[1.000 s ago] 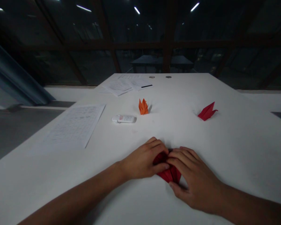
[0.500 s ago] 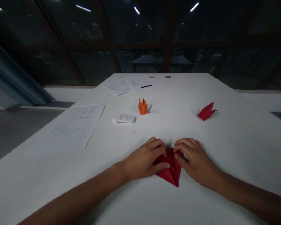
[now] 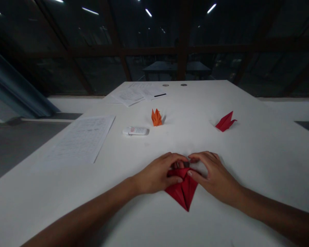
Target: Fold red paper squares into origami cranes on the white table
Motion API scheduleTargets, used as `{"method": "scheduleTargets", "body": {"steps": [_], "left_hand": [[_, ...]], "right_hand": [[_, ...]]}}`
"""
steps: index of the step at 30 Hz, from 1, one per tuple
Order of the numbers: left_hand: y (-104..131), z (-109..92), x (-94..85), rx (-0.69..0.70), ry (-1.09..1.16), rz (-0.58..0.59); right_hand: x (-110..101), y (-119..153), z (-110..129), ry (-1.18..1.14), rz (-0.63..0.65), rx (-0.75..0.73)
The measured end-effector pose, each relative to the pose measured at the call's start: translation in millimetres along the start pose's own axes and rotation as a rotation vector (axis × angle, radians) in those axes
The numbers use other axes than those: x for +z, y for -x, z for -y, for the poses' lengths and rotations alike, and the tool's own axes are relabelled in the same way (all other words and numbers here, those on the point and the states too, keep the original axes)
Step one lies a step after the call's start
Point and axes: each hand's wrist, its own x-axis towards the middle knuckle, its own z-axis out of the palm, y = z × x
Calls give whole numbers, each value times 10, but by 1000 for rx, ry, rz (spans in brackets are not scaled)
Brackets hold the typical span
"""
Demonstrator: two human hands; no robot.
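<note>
A red folded origami paper [image 3: 181, 193] lies on the white table in front of me, one pointed corner towards me and creases running down to it. My left hand [image 3: 159, 175] grips its left side, the thumb on top and the fingers curled behind the far edge. With its thumb on the upper right part of the paper, my right hand [image 3: 212, 175] has its fingers arched over the far edge, and a gap shows between thumb and forefinger. Both forefingers nearly meet above the paper. The fingertips of the left hand are partly hidden.
An orange paper crane [image 3: 157, 117] stands beyond my hands, a white correction-tape dispenser or similar white object [image 3: 136, 131] beside it. A red paper crane [image 3: 225, 121] sits to the right. Printed sheets [image 3: 79, 139] lie at left, more papers [image 3: 134, 93] at the back of the table [image 3: 260, 144].
The red paper has turned slightly, its near point shifting left and towards me. My left thumb has moved a little left; my right thumb now rests lower on the paper, near its middle.
</note>
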Motion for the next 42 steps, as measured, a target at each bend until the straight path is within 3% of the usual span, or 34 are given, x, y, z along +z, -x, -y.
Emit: {"method": "scheduleTargets", "body": {"steps": [5, 9, 13, 17, 21, 25, 27, 30, 33, 37, 42], "left_hand": [[-41, 4, -43, -120, 402, 32], [-46, 18, -19, -96, 525, -153], [-49, 47, 41, -39, 539, -257], [-39, 16, 95, -49, 467, -319], [-5, -58, 144, -146, 440, -272], [14, -71, 166, -149, 374, -269], [15, -53, 157, -84, 294, -287], [14, -18, 130, 166, 89, -318], [15, 5, 98, 287, -72, -242], [10, 8, 48, 204, -190, -111], [-3, -19, -2, 158, -261, -7]], "right_hand": [[-27, 52, 87, -270, -3, 74], [-30, 68, 209, -426, 72, 99], [-4, 47, 220, -462, 6, 175], [-3, 27, 157, -449, -48, 152], [-36, 32, 125, -387, -132, 70], [-56, 37, 133, -359, -176, -37], [-62, 32, 127, -341, -211, -165], [-72, 22, 83, -229, -268, -449], [-78, 14, 15, -47, -211, -603], [-62, -1, -26, 89, -44, -511], [-49, -2, 21, 121, 70, -412]]}}
